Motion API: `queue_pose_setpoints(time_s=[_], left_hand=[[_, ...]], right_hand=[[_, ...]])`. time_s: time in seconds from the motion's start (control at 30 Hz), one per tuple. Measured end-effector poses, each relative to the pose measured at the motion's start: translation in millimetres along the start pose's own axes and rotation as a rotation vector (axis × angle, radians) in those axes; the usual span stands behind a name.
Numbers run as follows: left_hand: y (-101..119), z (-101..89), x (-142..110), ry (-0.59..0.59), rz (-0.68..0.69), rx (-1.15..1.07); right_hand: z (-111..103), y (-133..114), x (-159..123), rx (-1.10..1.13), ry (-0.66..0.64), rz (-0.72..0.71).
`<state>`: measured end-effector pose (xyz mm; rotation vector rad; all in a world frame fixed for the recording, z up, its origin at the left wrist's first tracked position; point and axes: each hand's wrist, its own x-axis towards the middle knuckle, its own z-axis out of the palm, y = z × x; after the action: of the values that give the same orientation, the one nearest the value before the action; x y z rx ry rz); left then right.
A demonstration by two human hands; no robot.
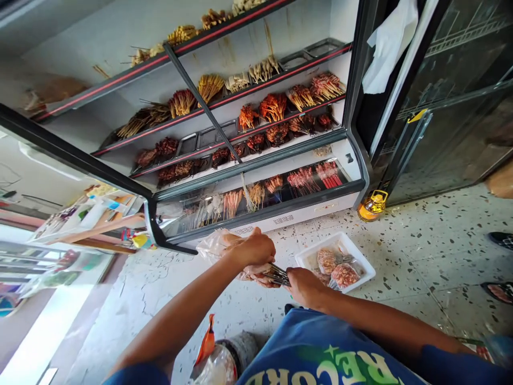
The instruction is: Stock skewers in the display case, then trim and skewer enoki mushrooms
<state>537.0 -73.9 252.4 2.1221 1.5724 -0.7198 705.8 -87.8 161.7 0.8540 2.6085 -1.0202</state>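
My right hand is closed around the dark stick ends of a bundle of meat skewers, held above the floor in front of my body. Curled over the other end of the bundle is my left hand, gripping a clear plastic bag that spreads out to the left; its fingertips are partly hidden. Beyond my right hand, a white tray on the floor holds several bagged bundles of meat skewers.
An open display fridge stands ahead, its shelves bearing trays of skewers. A yellow-topped bottle sits by the glass door at right. Below my left arm is a bin with plastic and an orange item. Another person's feet show at right.
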Motion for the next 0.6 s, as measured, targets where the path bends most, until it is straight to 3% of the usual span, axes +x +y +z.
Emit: queue_pose_setpoints(time_s=[0.13, 0.23, 0.4, 0.6], left_hand=[[-3, 6.2, 19, -0.273, -0.08, 0.015], [0, 19.5, 31, -0.369, -0.114, 0.046], [-3, 37.3, 31, -0.326, -0.168, 0.091], [-45, 31.4, 12, -0.21, -0.261, 0.08]], right_hand=[[3, -8, 4, -0.02, -0.023, -0.087], [6, -13, 6, -0.023, -0.047, -0.124], [7, -18, 8, -0.045, -0.066, -0.134], [6, -17, 7, -0.07, -0.049, -0.075]])
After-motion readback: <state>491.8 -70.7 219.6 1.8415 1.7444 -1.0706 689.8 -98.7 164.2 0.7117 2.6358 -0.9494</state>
